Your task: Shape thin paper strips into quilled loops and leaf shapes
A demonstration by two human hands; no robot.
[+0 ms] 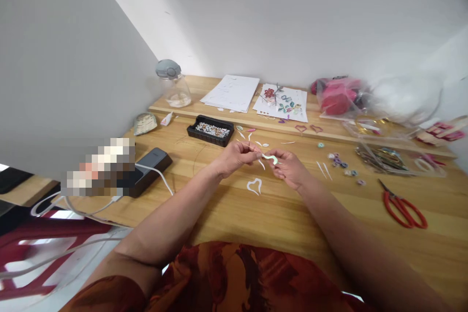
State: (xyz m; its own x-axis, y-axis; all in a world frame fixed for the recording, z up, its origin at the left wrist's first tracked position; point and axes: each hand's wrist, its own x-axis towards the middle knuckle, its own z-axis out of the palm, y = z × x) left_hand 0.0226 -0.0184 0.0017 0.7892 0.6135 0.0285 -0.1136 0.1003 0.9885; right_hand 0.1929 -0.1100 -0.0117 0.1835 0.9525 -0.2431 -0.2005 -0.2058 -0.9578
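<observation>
Pale walls meet behind a wooden desk, with a low shelf along its back. Over the middle of the desk, the person's two hands are close together. Left hand has thumb and fingers pinched nearly closed at one end of a pale green curved strip; right hand is closed loosely, fingers curled, gripping the other end. A thin strand runs by the left fingers. Just below the hands, a white heart outline lies flat on the wood.

As far as I can judge, the strip is only partly worked: it looks plain, and the white heart has no colour on it. By contrast, the coloured flowers and leaves on a paper sheet at the back seem finished. Beads fill part of a black tray, and small thread spools sit to the right, near red-handled scissors resting with their handles toward the person. How many pieces remain, I can't tell.

No brand can be read: the dark power bank and the small white tube have markings too small, and the marks on the paper stack are illegible.
</observation>
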